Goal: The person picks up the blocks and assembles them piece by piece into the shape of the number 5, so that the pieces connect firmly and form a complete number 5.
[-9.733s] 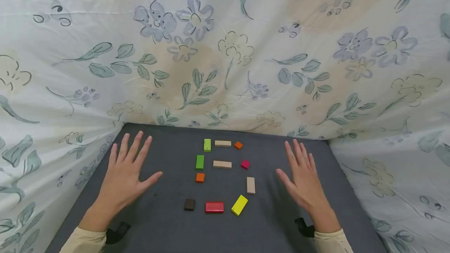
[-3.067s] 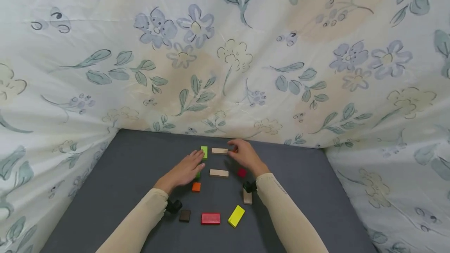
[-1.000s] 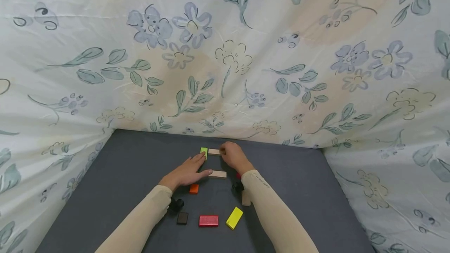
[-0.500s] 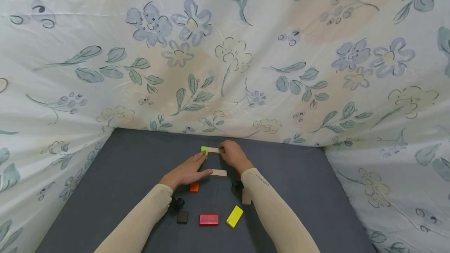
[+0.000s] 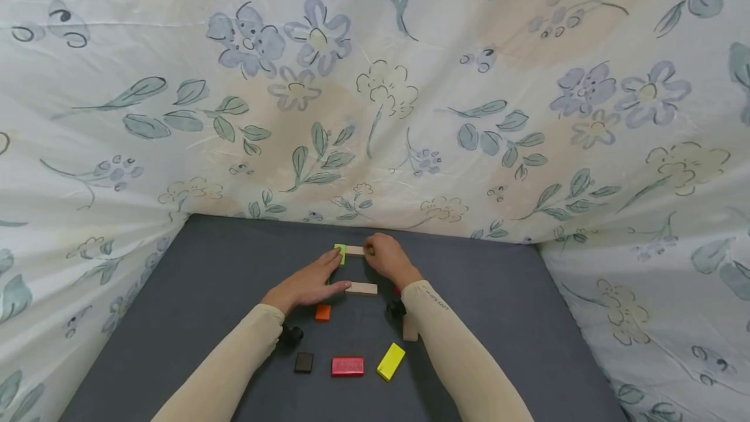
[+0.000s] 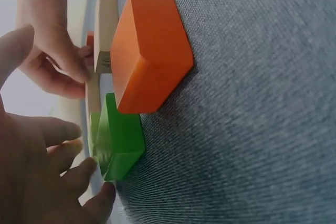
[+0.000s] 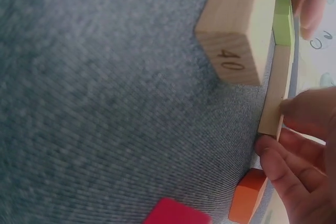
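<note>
On the grey mat, the far wooden block is now pushed flush against the light green block, closing the gap seen seconds ago. Its right end is pinched by the right hand; the green block is steadied by the flat, straight-fingered left hand.

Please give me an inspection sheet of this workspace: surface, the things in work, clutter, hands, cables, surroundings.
Surface: dark grey fabric mat.
Things in work: far wooden block beside light green block; near wooden block.
Clutter: orange block, black block, red block, yellow block.
Hands: right hand pinches the far wooden block's end; left hand, its fingers straight, touches the light green block.
Cables: nothing seen.
Surroundings: floral sheet on three sides.
</note>
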Motion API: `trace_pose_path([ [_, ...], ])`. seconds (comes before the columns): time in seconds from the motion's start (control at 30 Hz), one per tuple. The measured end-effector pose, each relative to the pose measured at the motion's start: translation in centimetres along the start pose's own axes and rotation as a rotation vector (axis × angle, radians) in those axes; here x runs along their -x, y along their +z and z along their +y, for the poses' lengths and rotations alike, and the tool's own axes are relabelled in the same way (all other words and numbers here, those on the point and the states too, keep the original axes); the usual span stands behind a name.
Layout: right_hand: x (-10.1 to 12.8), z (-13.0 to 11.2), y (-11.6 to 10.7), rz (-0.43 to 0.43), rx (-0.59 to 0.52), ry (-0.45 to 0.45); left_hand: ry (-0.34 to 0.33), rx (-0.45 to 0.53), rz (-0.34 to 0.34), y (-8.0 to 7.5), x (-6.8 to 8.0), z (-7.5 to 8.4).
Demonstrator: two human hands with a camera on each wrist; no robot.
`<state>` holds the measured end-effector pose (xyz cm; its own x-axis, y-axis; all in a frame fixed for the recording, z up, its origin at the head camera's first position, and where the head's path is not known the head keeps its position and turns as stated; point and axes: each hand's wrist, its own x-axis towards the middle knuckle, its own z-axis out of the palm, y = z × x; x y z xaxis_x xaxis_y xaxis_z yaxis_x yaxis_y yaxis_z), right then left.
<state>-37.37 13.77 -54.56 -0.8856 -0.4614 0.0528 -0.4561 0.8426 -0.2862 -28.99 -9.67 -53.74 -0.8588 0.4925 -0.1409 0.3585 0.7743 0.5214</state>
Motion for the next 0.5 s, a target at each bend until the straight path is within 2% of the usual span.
trace_pose_path([
  [0.13,-0.1,0.1,-0.2,-0.009,0.0,0.003,0.061,-0.071,0.037,-0.3,-0.6,0.4],
  [0.23,-0.2,0.2,-0.4,-0.009,-0.002,0.007,0.086,-0.154,0.037,-0.4,-1.2,0.7],
  [0.37,-0.4,0.3,-0.3,-0.019,-0.018,0.017,0.065,-0.225,0.006,-0.2,-2.1,0.7],
  [0.5,-0.7,0.7,-0.2,-0.026,-0.013,0.008,0.027,-0.245,-0.021,0.1,-2.7,0.6],
])
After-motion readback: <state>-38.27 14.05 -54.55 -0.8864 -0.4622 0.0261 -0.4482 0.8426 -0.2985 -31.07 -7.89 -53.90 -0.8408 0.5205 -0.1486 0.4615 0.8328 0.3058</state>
